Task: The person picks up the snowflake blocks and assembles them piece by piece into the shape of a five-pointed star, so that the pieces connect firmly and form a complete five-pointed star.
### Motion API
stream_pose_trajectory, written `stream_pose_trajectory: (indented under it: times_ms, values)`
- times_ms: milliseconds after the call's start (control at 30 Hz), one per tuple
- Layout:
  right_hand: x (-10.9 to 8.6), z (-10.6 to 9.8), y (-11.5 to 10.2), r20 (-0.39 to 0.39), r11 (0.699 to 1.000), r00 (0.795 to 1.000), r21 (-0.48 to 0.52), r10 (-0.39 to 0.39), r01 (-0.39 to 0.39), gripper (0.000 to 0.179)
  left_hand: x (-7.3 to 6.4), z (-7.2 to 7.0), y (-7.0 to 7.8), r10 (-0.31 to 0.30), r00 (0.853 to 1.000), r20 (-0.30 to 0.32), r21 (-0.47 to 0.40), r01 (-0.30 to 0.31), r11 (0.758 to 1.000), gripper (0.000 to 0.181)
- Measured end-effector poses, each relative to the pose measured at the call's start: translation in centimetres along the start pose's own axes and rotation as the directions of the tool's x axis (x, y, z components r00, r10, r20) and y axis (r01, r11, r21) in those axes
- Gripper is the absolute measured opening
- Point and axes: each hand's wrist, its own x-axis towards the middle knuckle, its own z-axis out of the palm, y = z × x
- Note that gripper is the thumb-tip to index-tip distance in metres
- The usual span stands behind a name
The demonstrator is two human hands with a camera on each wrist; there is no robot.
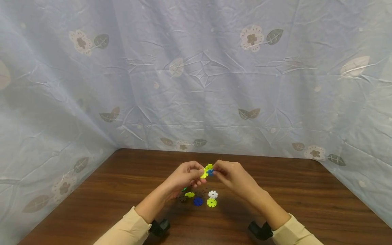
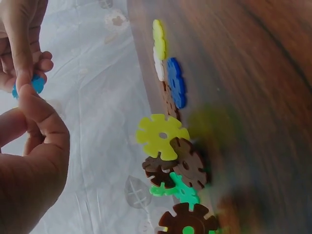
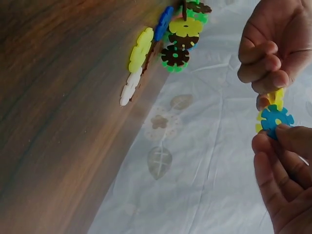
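Observation:
Over the table, both hands meet at a small cluster of notched plastic discs. My left hand (image 1: 187,174) pinches a yellow disc (image 1: 203,174) between thumb and fingers. Thumb and forefinger of my right hand (image 1: 235,176) grip a light blue disc (image 3: 276,118), which sits right against the yellow. A second yellow disc (image 1: 209,166) shows just above the blue one in the head view. Fingers hide parts of the cluster. In the left wrist view the blue disc (image 2: 37,84) is partly covered by the fingertips.
On the brown wooden table (image 1: 137,194) below the hands lie a white disc (image 1: 212,194), a yellow-green disc (image 1: 211,202) and a dark blue disc (image 1: 197,201). Left of them is a pile with a yellow disc (image 2: 162,135), brown discs (image 2: 191,163) and green ones. A patterned curtain (image 1: 202,102) hangs behind.

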Motion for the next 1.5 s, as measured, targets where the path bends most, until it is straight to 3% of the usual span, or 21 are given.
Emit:
stream_pose_trajectory:
  times_ms: [167, 400, 567, 733, 833, 967, 1200, 1500]
  values:
    - [0.2, 0.4, 0.0, -0.051, 0.998, 0.997, 0.014, -0.057, 0.058, 0.009, 0.0, 0.1, 0.1, 0.011, 1.0, -0.009, -0.056, -0.011, 0.998, 0.014]
    - [0.1, 0.3, -0.2, -0.066, 1.0, 0.998, 0.021, -0.02, 0.022, 0.007, 0.0, 0.3, 0.2, 0.029, 1.0, -0.003, -0.085, -0.029, 0.996, 0.015]
    - [0.1, 0.1, -0.2, -0.045, 1.0, 0.999, -0.003, 0.004, -0.004, 0.005, -0.2, 0.3, 0.3, 0.048, 0.999, -0.002, 0.022, -0.048, 0.999, 0.019]
    - [0.0, -0.2, -0.1, -0.017, 1.0, 1.0, -0.006, -0.011, 0.011, 0.009, -0.4, -0.2, 0.4, 0.093, 0.996, 0.004, 0.18, -0.092, 0.979, 0.028]
    - [0.0, -0.3, 0.1, 0.01, 1.0, 1.0, 0.014, -0.028, 0.028, 0.011, -0.4, -0.5, 0.4, 0.088, 0.996, 0.027, 0.206, -0.092, 0.974, 0.039]
    - [0.1, -0.2, 0.1, 0.038, 0.998, 0.998, 0.032, -0.052, 0.051, 0.011, -0.3, -0.7, 0.1, 0.07, 0.995, 0.066, 0.154, -0.079, 0.985, 0.048]
    - [0.3, 0.1, 0.1, 0.02, 0.997, 0.997, 0.025, -0.074, 0.073, 0.011, -0.1, -0.9, 0.0, 0.03, 0.994, 0.103, 0.036, -0.034, 0.999, 0.044]
    - [0.2, 0.4, 0.0, 0.002, 0.998, 0.998, 0.017, -0.068, 0.068, 0.01, 0.1, -0.3, 0.1, -0.022, 0.985, 0.17, -0.075, 0.035, 0.997, 0.042]
